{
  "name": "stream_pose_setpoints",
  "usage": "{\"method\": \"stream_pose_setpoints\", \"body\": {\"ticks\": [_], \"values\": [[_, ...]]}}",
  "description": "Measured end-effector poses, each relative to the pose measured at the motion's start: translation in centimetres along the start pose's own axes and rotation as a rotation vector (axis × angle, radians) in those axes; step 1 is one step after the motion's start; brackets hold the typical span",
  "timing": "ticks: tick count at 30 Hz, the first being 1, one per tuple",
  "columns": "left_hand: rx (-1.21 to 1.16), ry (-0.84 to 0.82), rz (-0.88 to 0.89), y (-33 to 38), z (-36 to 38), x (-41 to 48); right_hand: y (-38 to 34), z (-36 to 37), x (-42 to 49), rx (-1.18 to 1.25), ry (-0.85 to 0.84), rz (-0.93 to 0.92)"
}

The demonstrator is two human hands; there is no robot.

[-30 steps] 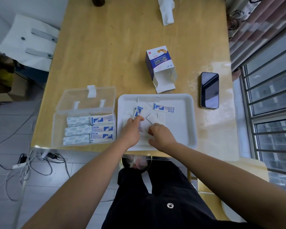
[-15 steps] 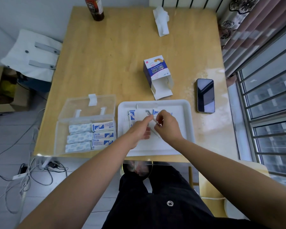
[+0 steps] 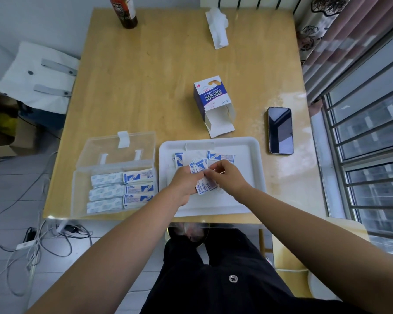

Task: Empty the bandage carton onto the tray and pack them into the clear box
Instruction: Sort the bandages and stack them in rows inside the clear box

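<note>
Head view: both forearms reach over the white tray (image 3: 258,173). The left hand (image 3: 185,181) has its grip clamped on a fanned bandage bundle (image 3: 203,188), and the right hand (image 3: 228,177) pinches the bundle's upper edge. Packed rows lie in the clear box (image 3: 77,196) beside the tray. The open carton (image 3: 210,102) lies beyond on the bench (image 3: 157,75), labelled 创口贴.
</note>
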State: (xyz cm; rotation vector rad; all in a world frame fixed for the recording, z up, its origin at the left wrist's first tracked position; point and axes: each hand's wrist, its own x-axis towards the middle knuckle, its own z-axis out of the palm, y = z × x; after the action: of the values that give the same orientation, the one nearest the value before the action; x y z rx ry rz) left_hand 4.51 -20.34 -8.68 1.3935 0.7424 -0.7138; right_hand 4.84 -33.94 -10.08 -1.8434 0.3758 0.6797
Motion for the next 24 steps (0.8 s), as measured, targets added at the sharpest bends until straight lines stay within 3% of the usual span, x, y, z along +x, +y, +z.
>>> {"method": "stream_pose_setpoints", "body": {"ticks": [7, 16, 18, 24], "values": [[0.005, -0.011, 0.008, 0.1, 0.0, 0.2, 0.2, -0.8, 0.4, 0.184, -0.102, 0.113], [-0.075, -0.16, -0.097, 0.1, 2.7, 0.5, 0.5, -1.2, -0.1, 0.072, -0.107, 0.084], [0.14, -0.152, -0.054, 0.1, 3.2, 1.1, 0.5, -2.3, 0.3, 0.001, -0.056, 0.068], [0.868, 0.233, 0.376, 1.0, 2.0, 3.5, 0.3, -7.1, 2.2, -0.292, 0.15, 0.035]]}}
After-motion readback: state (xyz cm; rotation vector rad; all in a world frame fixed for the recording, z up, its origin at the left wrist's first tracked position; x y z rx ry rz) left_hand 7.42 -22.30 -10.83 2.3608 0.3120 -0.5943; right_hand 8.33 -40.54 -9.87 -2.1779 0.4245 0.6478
